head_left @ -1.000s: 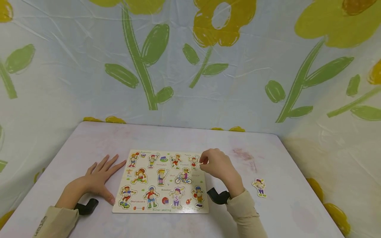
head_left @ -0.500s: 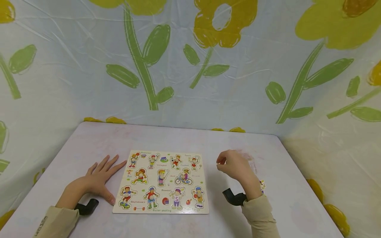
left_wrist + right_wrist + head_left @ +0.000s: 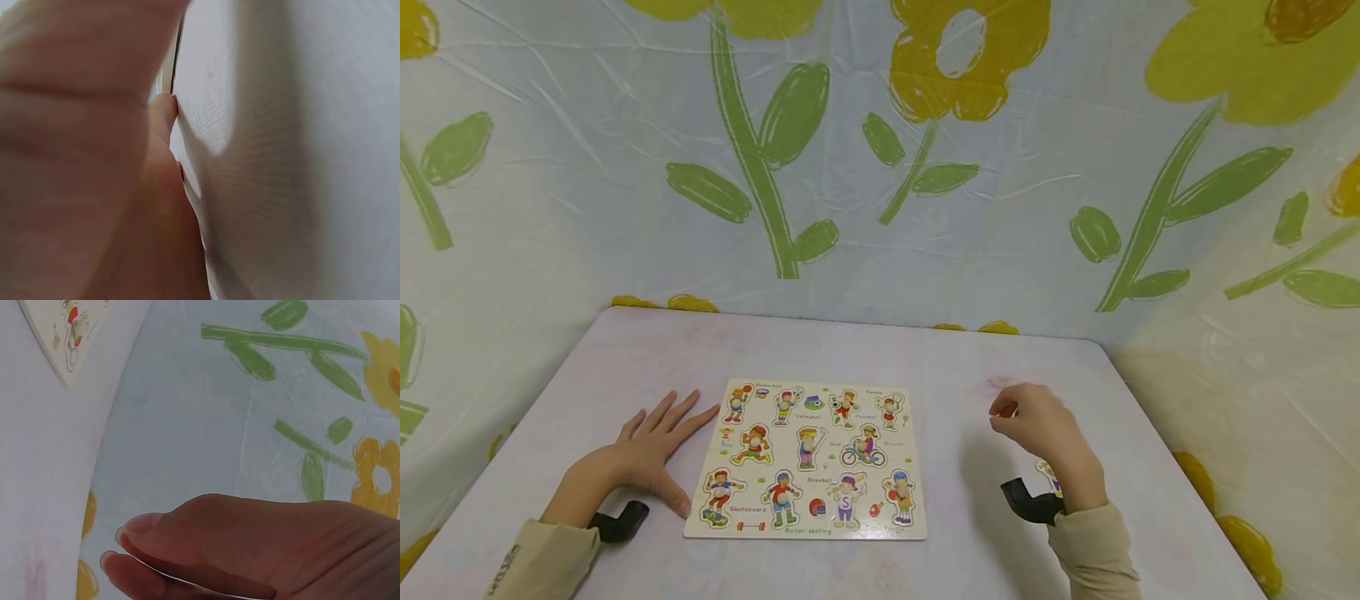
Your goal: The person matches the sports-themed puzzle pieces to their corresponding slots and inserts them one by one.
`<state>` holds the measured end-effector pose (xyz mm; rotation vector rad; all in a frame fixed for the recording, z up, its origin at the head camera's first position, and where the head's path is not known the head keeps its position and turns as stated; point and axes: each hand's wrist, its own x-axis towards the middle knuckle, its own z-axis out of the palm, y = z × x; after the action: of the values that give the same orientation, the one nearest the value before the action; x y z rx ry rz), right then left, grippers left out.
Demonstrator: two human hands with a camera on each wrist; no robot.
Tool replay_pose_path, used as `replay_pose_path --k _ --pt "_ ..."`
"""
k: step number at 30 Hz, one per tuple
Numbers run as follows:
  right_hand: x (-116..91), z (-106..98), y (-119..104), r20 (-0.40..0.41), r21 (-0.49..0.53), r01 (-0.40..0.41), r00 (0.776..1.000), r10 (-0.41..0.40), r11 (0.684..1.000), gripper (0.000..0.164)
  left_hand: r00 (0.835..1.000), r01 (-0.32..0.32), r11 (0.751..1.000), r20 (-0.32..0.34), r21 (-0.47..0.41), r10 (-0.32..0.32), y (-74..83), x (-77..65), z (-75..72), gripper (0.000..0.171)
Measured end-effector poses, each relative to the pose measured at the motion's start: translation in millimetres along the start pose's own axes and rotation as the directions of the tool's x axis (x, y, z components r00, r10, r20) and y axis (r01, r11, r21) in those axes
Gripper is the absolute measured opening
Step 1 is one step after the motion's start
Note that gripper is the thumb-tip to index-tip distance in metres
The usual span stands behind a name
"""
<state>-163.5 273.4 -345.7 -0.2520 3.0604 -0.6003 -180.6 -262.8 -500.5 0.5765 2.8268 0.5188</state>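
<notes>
A wooden peg puzzle board (image 3: 775, 479) with cut-out sports figures lies flat on the table. Most of its figures bear a pale round knob; the baseball figure (image 3: 846, 502) at the lower right shows a letter S and no knob. My left hand (image 3: 643, 454) rests with spread fingers along the board's left edge, fingertip and thumb right at it. To the right of the board, my right hand (image 3: 1037, 425) hovers over the table, its fingers loosely bent. Thumb and finger (image 3: 134, 575) stand slightly apart with nothing between them. A loose baseball player piece (image 3: 1047, 475) lies partly hidden behind the right wrist.
A pale table (image 3: 820, 346) ends at a hanging cloth (image 3: 1000, 267) printed with flowers, which stands behind it and along both sides. A black curved mount (image 3: 1030, 502) sits at the right wrist, another black mount (image 3: 623, 523) at the left.
My right hand has moved right, away from the board's upper right corner, and now covers part of the loose baseball piece. The left hand and the board have stayed in place.
</notes>
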Motion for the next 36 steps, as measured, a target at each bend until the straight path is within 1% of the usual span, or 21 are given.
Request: replay_pose_path --k 10,16,21,27,31,34,36 --pt "-8 -7 35 0.024 -0.010 -0.059 0.998 0.059 0.998 0.008 1.000 -0.003 1.000 -0.005 -0.008 0.003 1.8 -1.7 -2.0 0.145" --pt "-15 -9 57 0.041 -0.022 -0.105 0.994 0.106 0.994 0.008 1.000 -0.005 1.000 -0.006 -0.006 0.005 3.2 -2.6 -3.4 0.145" --pt "-17 -9 77 0.069 -0.030 -0.141 0.987 0.143 0.990 0.008 1.000 -0.005 1.000 -0.003 -0.009 0.005 3.7 -3.2 -4.3 0.144" --pt "-19 -4 96 0.110 -0.032 -0.191 0.975 0.193 0.981 0.008 1.000 -0.001 1.000 -0.002 -0.012 0.001 3.6 -3.0 -4.2 0.144" --pt "-21 4 108 0.157 -0.014 -0.229 0.961 0.228 0.973 0.008 1.000 0.001 1.000 0.000 -0.013 -0.001 2.8 -2.3 -3.4 0.144" --pt "-23 10 114 0.183 0.015 -0.240 0.955 0.234 0.971 0.008 1.000 0.001 1.000 0.000 -0.007 -0.001 2.3 -1.6 -2.6 0.145" --pt "-24 13 116 0.178 0.027 -0.238 0.957 0.230 0.971 0.010 1.000 0.000 1.000 -0.002 -0.007 0.000 2.2 -1.2 -2.1 0.145"
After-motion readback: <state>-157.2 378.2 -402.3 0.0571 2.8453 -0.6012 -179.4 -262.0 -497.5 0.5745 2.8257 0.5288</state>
